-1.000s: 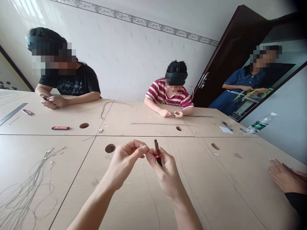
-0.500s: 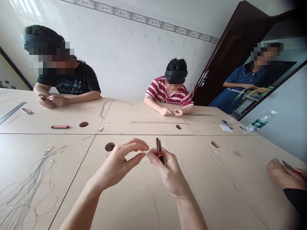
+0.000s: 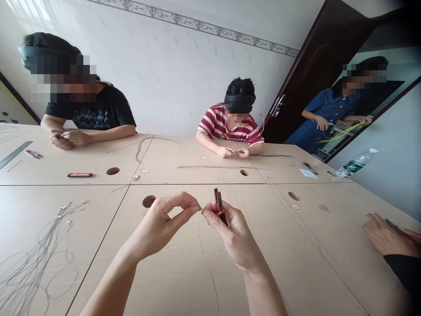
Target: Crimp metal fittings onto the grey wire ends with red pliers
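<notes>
My left hand (image 3: 166, 226) pinches thumb and fingertips together at something very small, touching or nearly touching the right fingertips. What it grips is too small to make out. My right hand (image 3: 232, 232) is wrapped round pliers (image 3: 219, 207) with dark jaws pointing up and red-and-black handles; its thumb and forefinger are pinched at the same spot. A thin cord (image 3: 208, 263) hangs from near the fingertips and runs down over the light wooden table (image 3: 171, 281). On the left lies a bundle of grey cords (image 3: 42, 254) with small metal ends.
Round holes (image 3: 149, 201) pierce the table. A red-black tool (image 3: 80, 175), ruler (image 3: 15, 154) and bottle (image 3: 357, 164) lie farther off. A co-worker's hand (image 3: 383, 235) is at the right; two people sit opposite, another stands by the door.
My left fingertips have closed into a pinch and moved slightly right toward my right fingertips. The standing person's hands have moved apart with the yellow strips.
</notes>
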Motion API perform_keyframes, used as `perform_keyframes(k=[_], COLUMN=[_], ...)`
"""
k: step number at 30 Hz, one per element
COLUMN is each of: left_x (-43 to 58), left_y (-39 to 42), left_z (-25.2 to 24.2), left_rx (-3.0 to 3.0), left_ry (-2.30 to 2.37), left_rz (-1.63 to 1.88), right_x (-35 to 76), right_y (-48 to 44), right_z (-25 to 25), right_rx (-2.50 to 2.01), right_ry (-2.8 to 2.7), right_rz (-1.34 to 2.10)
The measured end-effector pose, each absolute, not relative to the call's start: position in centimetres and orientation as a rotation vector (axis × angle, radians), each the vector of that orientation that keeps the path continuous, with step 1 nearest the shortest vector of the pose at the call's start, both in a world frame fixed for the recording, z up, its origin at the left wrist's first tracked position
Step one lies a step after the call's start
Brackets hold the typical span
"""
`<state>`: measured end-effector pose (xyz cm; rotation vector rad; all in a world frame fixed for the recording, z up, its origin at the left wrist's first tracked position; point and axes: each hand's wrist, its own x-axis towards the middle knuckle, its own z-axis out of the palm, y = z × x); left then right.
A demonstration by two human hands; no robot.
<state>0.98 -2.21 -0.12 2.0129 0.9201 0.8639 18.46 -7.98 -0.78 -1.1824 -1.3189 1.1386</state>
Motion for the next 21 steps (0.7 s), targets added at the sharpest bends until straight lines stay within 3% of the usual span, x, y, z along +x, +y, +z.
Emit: perform_keyframes(k=[21], left_x=[2.4], left_y=[-2.9], left_z=[-0.2], left_rx=[2.04], left_ry=[0.891], left_rz=[1.033], right_x=[18.6], right_y=[-8.0], right_z=[-0.8], right_rx=[-1.233], right_ry=[-1.324], right_rz=[1.08])
